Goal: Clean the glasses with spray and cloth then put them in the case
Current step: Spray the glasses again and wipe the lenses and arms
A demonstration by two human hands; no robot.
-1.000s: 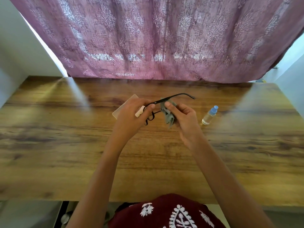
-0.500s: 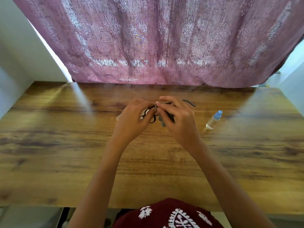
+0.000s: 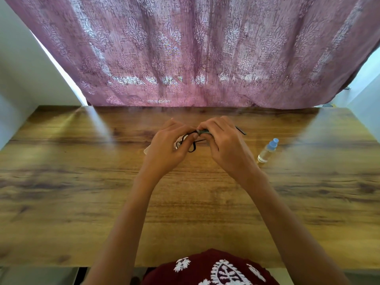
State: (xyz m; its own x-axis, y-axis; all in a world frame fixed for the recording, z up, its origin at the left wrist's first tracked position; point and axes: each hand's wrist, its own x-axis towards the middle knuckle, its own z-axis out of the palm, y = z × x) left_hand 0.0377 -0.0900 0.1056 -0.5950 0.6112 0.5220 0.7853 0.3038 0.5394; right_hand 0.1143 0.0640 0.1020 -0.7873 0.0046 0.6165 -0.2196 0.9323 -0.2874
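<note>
While held up over the middle of the table [image 3: 61, 202], glasses [image 3: 190, 140] gripped between both hands, black frame partly hidden, one arm poking out to the right past the knuckles. Left hand [image 3: 167, 146] clenched around the frame's near side, thumb and forefinger pinching the rim. Right hand [image 3: 224, 145] closed over the far lens, grey cloth [image 3: 202, 131] now almost wholly tucked under its fingers where a second ago it hung loose and plain to see below them. Judged from that: wiping in progress, rubbing stroke pressed onto the lens, spraying step likely done. Spray bottle [image 3: 267, 151] standing upright, just right of the right hand, untouched. Case [image 3: 148, 150] lying flat behind the left hand, only a pale corner visible; open or shut not determinable. Casing step not yet begun.
</note>
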